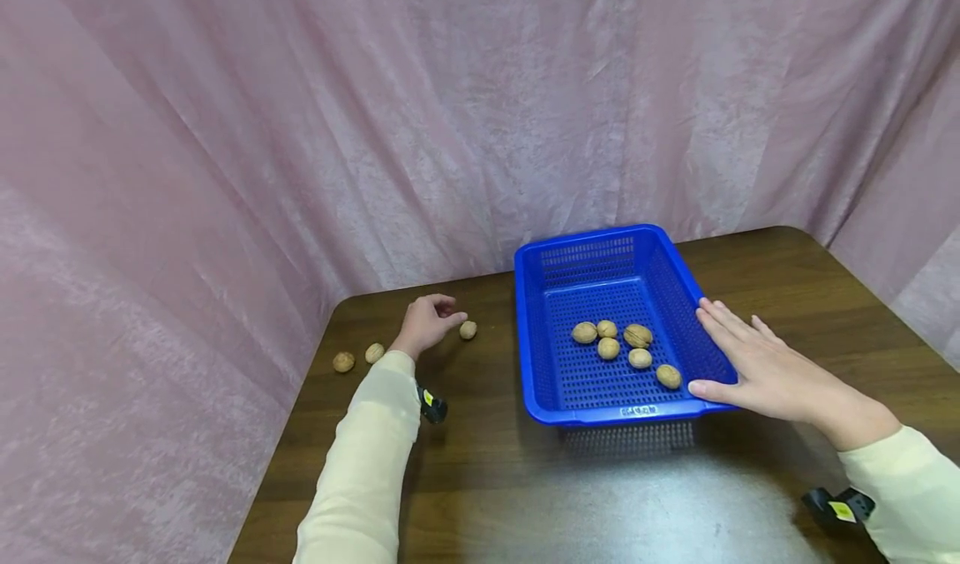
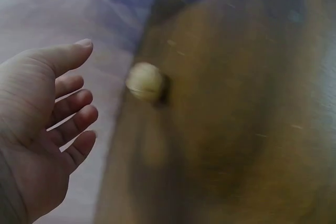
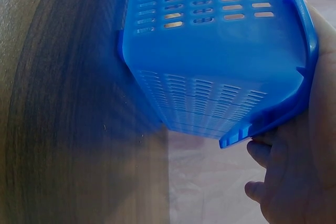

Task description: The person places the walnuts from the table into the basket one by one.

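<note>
Blue perforated basket [image 1: 600, 314] on dark wood bench [image 1: 487, 481], white label on near rim too small to read. Six tan wrinkled walnuts [image 1: 609, 348] inside. Right hand [image 1: 757, 364] flat against basket's right rim, fingers straight. Left hand [image 1: 427, 324] loosely curled, empty; lone walnut [image 1: 468, 330] just beyond its fingertips, blurred in wrist view.

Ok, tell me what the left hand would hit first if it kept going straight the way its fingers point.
Most likely the walnut lying on the table just beyond the left hand. The fingers point toward it with a small gap between. Beyond it stands the blue basket. Depth is hard to judge exactly.
</note>
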### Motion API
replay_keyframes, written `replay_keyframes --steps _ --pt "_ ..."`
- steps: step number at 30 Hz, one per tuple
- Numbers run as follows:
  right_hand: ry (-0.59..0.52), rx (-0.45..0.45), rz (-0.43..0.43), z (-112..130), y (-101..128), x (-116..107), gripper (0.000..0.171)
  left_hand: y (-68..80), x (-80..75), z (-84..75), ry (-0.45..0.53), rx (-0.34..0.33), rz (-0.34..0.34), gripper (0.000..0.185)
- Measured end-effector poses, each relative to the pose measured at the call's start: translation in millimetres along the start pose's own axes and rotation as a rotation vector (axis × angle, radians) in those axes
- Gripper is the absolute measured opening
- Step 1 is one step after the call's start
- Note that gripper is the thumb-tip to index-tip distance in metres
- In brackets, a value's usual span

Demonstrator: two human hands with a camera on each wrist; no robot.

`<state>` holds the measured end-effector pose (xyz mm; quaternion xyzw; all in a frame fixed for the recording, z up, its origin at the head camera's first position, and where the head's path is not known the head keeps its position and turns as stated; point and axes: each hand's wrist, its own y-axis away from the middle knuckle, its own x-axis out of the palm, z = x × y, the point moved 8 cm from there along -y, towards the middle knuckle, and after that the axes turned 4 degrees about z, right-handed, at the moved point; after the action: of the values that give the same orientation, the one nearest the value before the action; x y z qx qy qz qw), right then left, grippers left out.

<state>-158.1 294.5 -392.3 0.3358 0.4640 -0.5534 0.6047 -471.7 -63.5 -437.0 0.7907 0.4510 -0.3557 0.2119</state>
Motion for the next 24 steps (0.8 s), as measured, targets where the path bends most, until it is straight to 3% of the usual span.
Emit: replay_keyframes --steps 4,9,24 --pt "0.006 -0.002 0.002 0 0 1 0.097 3.5 18.7 21.1 0.024 -0.054 -0.008 0.052" --pt "0.006 -0.002 -0.004 0 0 1 0.097 6.0 32.4 31.4 0.019 -0.078 -0.045 0.056" --pt "0.007 0.001 0.004 -1 0 1 0.098 9.3 45.4 29.6 -0.085 -0.081 -0.202 0.043"
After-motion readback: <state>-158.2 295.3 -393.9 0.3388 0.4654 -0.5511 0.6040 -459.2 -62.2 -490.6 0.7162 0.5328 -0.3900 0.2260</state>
